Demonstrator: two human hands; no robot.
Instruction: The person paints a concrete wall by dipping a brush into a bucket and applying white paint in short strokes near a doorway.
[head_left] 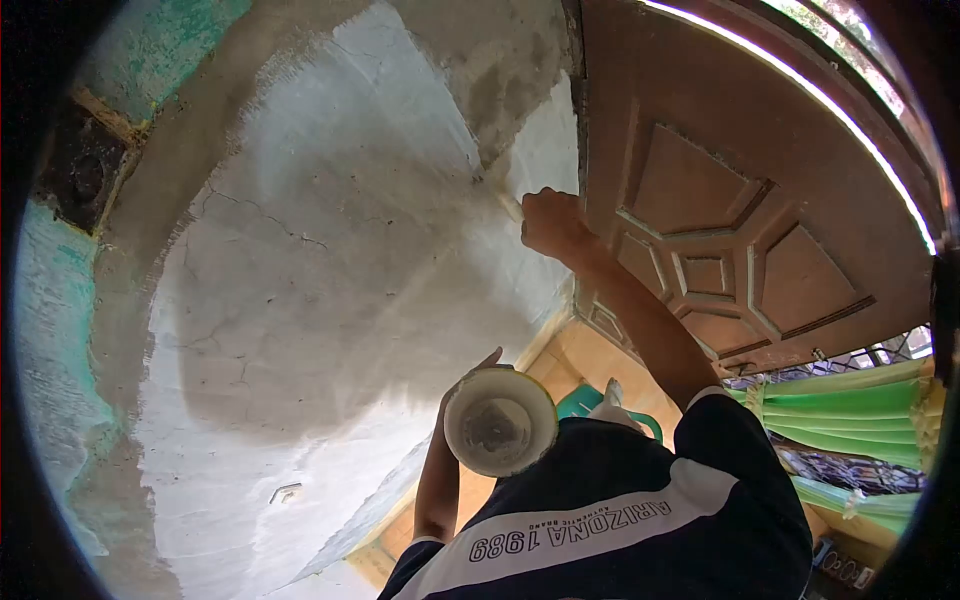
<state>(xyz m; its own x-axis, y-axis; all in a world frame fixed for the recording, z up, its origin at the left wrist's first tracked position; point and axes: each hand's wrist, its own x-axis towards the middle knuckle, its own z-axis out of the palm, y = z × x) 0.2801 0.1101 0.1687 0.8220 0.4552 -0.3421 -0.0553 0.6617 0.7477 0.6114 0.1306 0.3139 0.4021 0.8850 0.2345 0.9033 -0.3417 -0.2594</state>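
Observation:
My left hand [468, 380] is wrapped round the side of a round pale tub [546, 410], held in front of my chest. Whitish paint [497, 428] shows inside it. My right arm reaches out to the wall [350, 250], where my right hand [553, 226] is closed on a paintbrush [509, 206]. Its bristle end lies at the wall, beside the edge between white coating and bare grey plaster [500, 60]. Most of the brush handle is hidden in my fist.
A brown panelled door [700, 190] stands close to the right of my hand. Green curtains [850, 415] hang at the lower right. Behind my body, a green plastic item [577, 401] is partly hidden. A dark recessed box [82, 170] sits in the wall at left.

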